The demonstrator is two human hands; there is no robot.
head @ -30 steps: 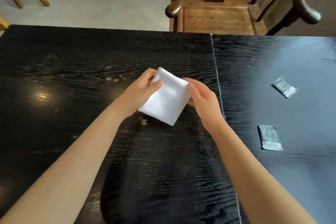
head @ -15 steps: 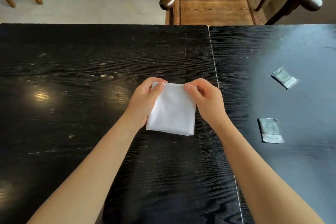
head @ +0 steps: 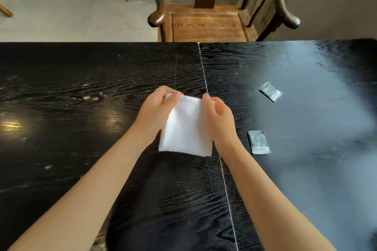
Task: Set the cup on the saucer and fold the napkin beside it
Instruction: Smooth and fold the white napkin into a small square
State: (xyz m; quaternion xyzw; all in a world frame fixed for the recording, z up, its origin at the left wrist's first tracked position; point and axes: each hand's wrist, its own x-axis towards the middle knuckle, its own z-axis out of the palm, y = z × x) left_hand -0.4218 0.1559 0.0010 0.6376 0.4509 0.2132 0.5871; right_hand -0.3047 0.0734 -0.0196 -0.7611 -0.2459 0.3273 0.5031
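One white napkin (head: 184,128), folded to a rough rectangle, is near the middle of the black wooden table (head: 81,91), just left of the single pale seam (head: 202,69) that runs from the far edge towards the person. Two bare hands hold it by its far end. The left hand (head: 157,112) has its fingers curled over the far left corner, thumb on top, pinching the cloth. The right hand (head: 219,120) is curled round the far right corner, gripping it in the same way. The napkin's near edge seems to rest on the tabletop, though from above it is hard to be sure.

Two small grey-green sachets lie flat on the right part of the table, well apart from the napkin: the farther sachet (head: 270,91) is turned at a slant, and the nearer sachet (head: 258,142) lies just beyond the right wrist. One wooden armchair (head: 206,24) stands behind the table's far edge.

A second ago the napkin was turned corner-on, like a diamond, with the hands at its sides. Half a second ago it was already squared up, with both hands at the far corners. Now it keeps that squared position and the same grips, and both sachets have stayed where they were.
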